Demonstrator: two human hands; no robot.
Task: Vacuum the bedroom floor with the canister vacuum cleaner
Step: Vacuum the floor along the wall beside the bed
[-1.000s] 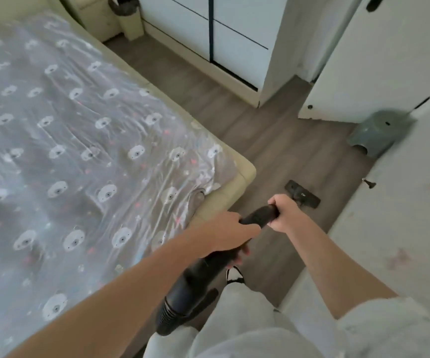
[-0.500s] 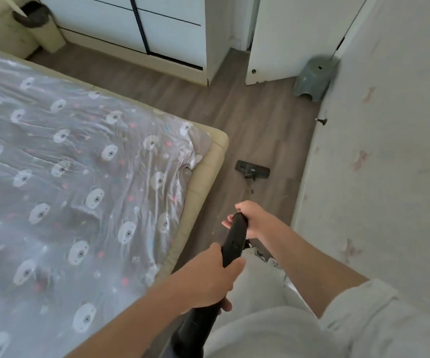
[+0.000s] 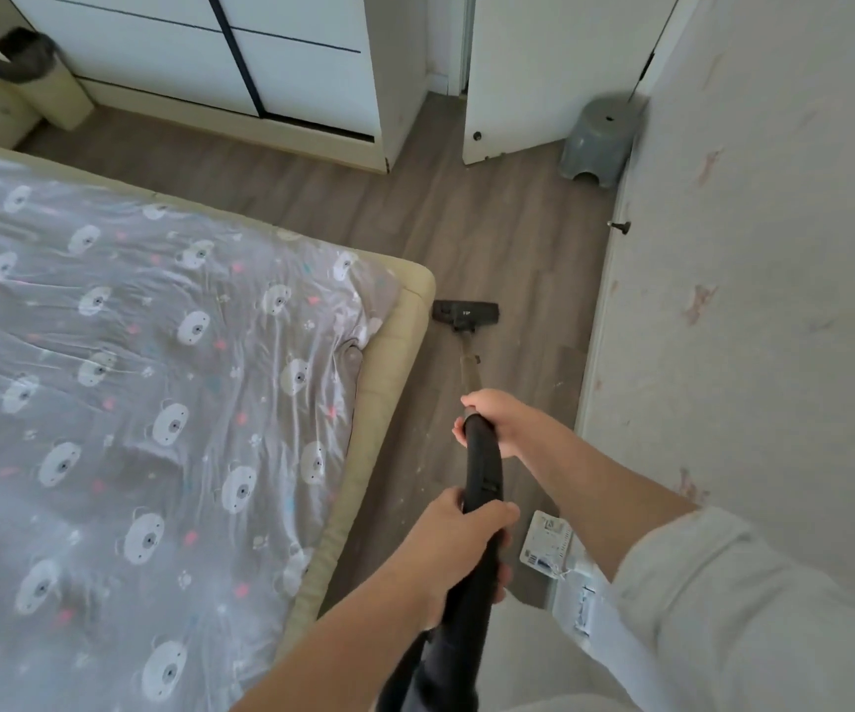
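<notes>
The vacuum's black floor nozzle [image 3: 465,313] lies flat on the grey wood floor [image 3: 492,233], just off the bed's corner. A thin tube [image 3: 468,367] runs back from it to a curved black handle [image 3: 484,467]. My right hand [image 3: 499,421] grips the handle's front end. My left hand [image 3: 458,539] grips the handle lower down, near where the hose [image 3: 430,670] drops out of view. The canister itself is hidden.
A bed [image 3: 404,352] with a grey bear-print cover fills the left. A wall [image 3: 749,300] bounds the narrow floor strip on the right. Beyond it are a grey stool [image 3: 600,141], an open white door [image 3: 543,84], a wardrobe [image 3: 240,69] and a bin [image 3: 40,79]. A white device [image 3: 546,544] lies by the wall.
The view has swung, and the nozzle now lies straight ahead of my hands, close to the bed corner. Both hands keep their hold on the handle.
</notes>
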